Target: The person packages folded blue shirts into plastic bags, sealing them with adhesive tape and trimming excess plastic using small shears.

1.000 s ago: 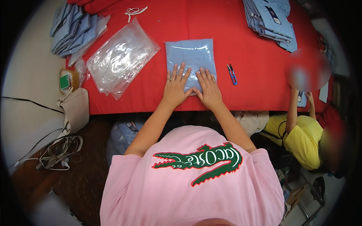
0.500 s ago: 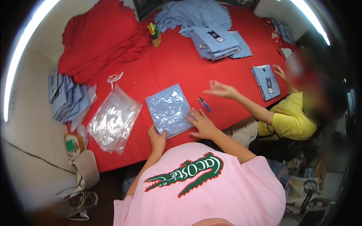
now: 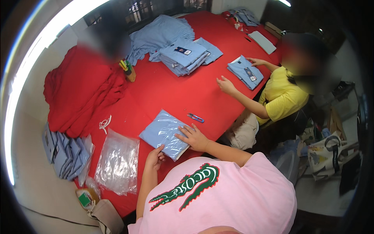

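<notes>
A folded light-blue shirt in a clear plastic bag [image 3: 160, 132] lies at an angle on the red table in front of me. My left hand [image 3: 156, 156] has its fingers curled at the bag's near-left edge, gripping it. My right hand [image 3: 194, 138] rests flat on the right part of the bag, fingers spread. Blue thread snips [image 3: 195, 117] lie just beyond that hand. To the left of the bagged shirt is a pile of flat clear plastic bags [image 3: 117, 163], with a white string loop [image 3: 104, 124] above it.
Red cloth [image 3: 83, 91] is heaped at the far left, above stacked blue shirts [image 3: 64, 150]. More folded shirts [image 3: 185, 56] and a marker holder [image 3: 130, 74] stand at the back. A co-worker in yellow [image 3: 286, 95] sits at right by a tagged shirt [image 3: 245, 73].
My view has swung, shifting the whole scene. The bagged shirt lies more turned, my hands still on it. The co-worker's outstretched hand is now closer to the tagged shirt.
</notes>
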`<state>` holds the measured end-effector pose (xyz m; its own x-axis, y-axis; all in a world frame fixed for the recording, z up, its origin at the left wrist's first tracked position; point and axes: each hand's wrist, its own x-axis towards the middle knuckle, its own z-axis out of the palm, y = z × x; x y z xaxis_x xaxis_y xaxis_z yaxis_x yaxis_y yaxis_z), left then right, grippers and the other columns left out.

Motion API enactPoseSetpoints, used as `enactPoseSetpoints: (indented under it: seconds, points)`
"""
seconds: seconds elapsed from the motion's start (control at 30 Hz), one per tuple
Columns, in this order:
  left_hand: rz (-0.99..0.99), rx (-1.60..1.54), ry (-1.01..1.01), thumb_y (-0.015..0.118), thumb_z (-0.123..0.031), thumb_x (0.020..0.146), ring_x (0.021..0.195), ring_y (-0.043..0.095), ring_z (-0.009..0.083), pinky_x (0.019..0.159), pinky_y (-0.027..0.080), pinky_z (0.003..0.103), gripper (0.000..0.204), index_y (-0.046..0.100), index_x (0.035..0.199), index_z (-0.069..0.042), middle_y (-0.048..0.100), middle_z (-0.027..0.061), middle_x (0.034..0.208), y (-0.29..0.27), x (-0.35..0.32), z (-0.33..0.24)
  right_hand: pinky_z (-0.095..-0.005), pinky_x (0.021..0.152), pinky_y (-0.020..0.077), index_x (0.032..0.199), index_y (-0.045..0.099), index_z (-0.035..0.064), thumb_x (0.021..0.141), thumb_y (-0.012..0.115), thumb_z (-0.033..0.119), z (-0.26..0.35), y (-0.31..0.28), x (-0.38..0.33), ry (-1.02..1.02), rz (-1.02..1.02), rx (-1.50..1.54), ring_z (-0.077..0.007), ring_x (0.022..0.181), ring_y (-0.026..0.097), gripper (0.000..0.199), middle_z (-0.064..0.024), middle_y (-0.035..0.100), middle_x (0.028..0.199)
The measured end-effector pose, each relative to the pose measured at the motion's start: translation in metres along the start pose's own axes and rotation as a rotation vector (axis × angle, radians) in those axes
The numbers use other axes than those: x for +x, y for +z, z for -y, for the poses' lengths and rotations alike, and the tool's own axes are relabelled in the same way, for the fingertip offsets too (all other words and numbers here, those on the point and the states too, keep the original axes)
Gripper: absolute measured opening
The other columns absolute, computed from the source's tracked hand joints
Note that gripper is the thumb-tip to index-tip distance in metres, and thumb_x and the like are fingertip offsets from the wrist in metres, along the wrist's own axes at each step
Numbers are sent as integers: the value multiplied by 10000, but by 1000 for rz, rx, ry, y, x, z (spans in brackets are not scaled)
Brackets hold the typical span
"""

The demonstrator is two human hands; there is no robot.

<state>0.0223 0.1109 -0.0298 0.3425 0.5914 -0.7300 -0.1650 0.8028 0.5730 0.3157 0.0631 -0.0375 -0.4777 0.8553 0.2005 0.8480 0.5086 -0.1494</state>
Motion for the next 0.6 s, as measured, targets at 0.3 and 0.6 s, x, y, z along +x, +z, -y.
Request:
enactPoseSetpoints:
  seconds: [0.3,0.6]
  points:
    - [399,-151,496,499,-436,1155,820,576,153,840,490,331,512,691,1277,22,585,10,815,34,-74,-58,-393,883,593,1550,553,88,1074,665,189,7,-108,15,393,-286,822,-266,1025,764,500,-158,764,1225]
    - [47,-156,477,571,-395,1119,865,613,132,827,524,297,403,679,1243,-27,616,-5,885,31,-64,-44,-423,862,647,1373,645,-10,1016,728,103,-158,-138,-1,1028,-303,1591,-270,1036,769,384,-140,761,1216]
